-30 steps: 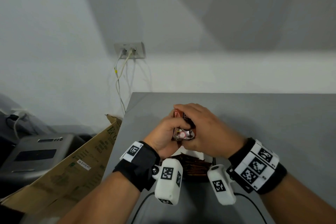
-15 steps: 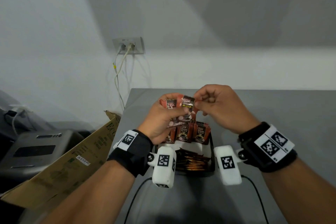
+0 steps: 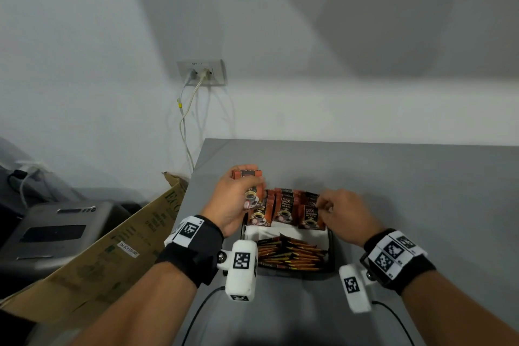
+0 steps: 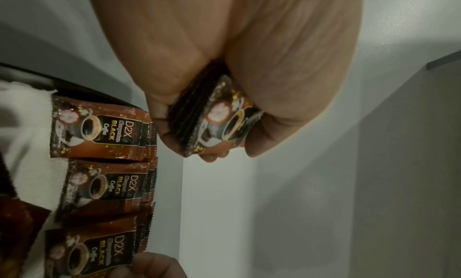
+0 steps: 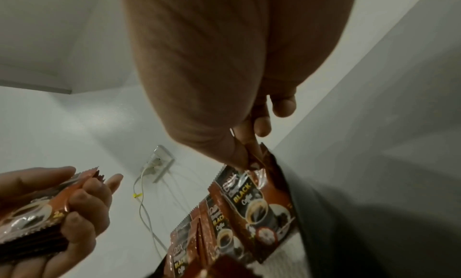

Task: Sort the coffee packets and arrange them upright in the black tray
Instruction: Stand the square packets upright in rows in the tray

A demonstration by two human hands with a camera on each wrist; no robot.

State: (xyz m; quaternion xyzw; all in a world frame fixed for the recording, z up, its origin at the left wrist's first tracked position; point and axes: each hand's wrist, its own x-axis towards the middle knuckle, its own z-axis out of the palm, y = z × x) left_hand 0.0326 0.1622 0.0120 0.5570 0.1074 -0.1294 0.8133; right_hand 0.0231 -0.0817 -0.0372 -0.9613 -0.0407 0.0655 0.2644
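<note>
Foil packets (image 3: pixel 283 206) stand loose in black tray (image 3: pixel 330 247): my right grip (image 3: pixel 344 215) pinches one, left grip (image 3: pixel 234 199) clutches a stack (image 4: pixel 212 116), a nudge could topple the row.

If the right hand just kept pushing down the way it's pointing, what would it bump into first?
Probably the white lining of the black tray: the right hand pinches the top of an upright coffee packet already among the rightmost row.

Left hand (image 3: pixel 234 199): raised, fingers and thumb curled round a stack of packets (image 4: pixel 214 114), palm turned inward.
Right hand (image 3: pixel 344 213): lower, palm down, thumb and forefinger pinching the top edge of 1 packet (image 5: pixel 259 185); other fingers loosely bent.
Forearms: both reach forward, wrists banded.
</note>
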